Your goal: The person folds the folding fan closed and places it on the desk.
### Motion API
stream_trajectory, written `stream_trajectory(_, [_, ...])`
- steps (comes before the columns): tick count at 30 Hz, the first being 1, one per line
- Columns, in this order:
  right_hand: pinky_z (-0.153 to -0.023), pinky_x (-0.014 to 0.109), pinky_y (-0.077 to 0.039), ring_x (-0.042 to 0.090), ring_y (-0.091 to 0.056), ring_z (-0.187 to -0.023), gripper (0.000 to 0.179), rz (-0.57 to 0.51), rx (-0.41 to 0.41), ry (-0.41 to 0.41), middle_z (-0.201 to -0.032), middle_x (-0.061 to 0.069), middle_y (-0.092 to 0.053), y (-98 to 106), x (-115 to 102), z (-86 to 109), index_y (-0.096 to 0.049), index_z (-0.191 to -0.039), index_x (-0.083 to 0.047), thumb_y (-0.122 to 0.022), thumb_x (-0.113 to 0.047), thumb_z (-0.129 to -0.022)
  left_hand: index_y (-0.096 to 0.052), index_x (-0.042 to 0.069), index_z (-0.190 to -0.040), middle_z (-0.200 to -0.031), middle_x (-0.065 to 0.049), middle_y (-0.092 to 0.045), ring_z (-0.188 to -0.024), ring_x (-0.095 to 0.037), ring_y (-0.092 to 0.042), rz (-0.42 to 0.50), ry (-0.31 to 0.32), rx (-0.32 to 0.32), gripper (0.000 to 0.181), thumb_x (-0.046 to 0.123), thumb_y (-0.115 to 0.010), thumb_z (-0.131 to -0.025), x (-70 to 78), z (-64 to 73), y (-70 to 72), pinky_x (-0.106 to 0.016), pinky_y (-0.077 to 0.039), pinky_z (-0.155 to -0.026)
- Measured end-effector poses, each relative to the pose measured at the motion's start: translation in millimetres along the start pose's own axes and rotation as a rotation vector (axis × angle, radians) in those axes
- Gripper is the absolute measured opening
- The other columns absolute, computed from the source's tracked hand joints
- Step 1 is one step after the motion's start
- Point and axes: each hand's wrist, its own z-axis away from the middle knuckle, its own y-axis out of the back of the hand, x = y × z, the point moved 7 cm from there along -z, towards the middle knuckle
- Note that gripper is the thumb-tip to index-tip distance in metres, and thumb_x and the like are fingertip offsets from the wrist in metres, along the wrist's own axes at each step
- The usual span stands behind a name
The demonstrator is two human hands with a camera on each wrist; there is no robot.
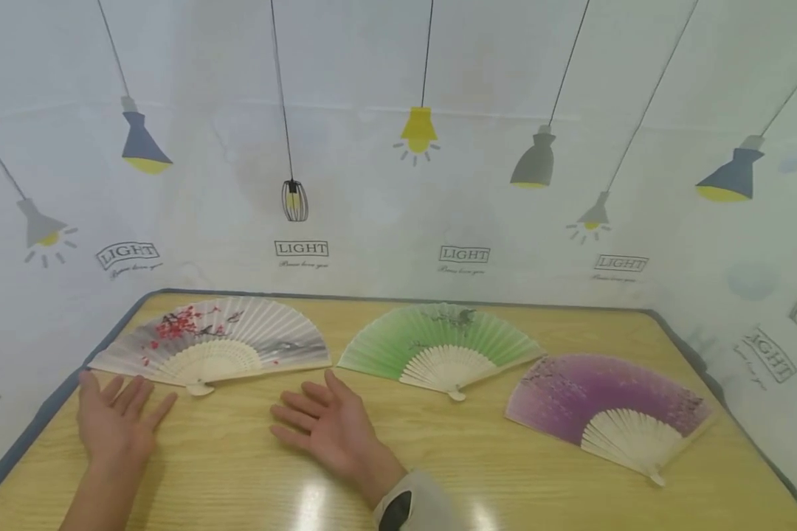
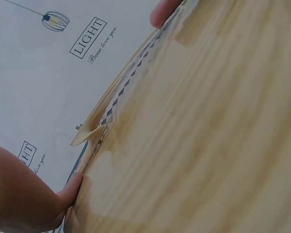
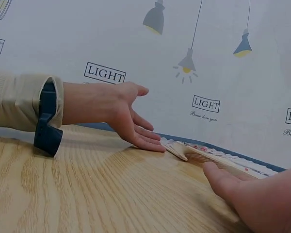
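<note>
Left hand [image 1: 116,424]: palm up, fingers extended and loose, nothing gripped. Fingertips at the left corner of the white-grey fan; head view doesn't settle whether they touch it. Right wrist view shows a pale sleeve [image 3: 19,102] and a dark wrist device [image 3: 48,116] on this arm.

White-grey fan [image 1: 299,328]: spread on the wood-grain table [image 1: 226,457], far left, pale ribs, red blossoms on its left half, dark branch and bird marks. Pivot end points at the person, between the two hands.

Right hand [image 1: 335,431]: palm turned up and inward, fingers relaxed and slightly bent, holding nothing. Thumb is just below where the white-grey fan's right corner and the green fan's left corner come close. Contact: can't tell. Pale cuff on this wrist too, with a dark piece on it.

Green fan [image 1: 385,346]: spread, middle of the row, grey floral print at the top, pivot toward the person. Right corner reaches the purple fan's upper left edge; touching or overlapping, can't tell.

Purple fan [image 1: 558,398]: spread, far right, nearer the person than the other two, turned so its pivot sits lower right.

Behind: white backdrop [image 1: 372,44] printed with hanging lamps and LIGHT labels.
</note>
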Motion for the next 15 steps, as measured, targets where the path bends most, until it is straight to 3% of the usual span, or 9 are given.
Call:
stream_trajectory(7, [-0.103, 0.058, -0.038, 0.047, -0.036, -0.129, 0.079, -0.083, 0.033, -0.008, -0.145, 0.033, -0.028, -2, 9, -13.2, -0.012, -0.146, 0.012, -0.046, -0.042, -0.099, -0.014, 0.032, -0.152, -0.143, 0.009, -0.025, -0.140, -0.010, -0.016, 0.043, 0.018, -0.007, 0.069, 0.059, -0.039, -0.094, -3.3, 0.1, -1.5, -0.047, -0.018, -0.114])
stream_trajectory(15, [-0.104, 0.058, -0.037, 0.048, -0.034, -0.130, 0.080, -0.174, 0.024, -0.030, -0.148, 0.032, -0.025, -11, 21, -31.0, -0.014, -0.145, 0.013, -0.046, -0.043, -0.099, -0.015, 0.034, -0.151, -0.152, 0.012, -0.016, -0.141, -0.009, -0.012, 0.084, 0.019, -0.037, 0.066, 0.057, -0.040, -0.095, 0.3, -0.5, 0.9, -0.047, -0.016, -0.114])
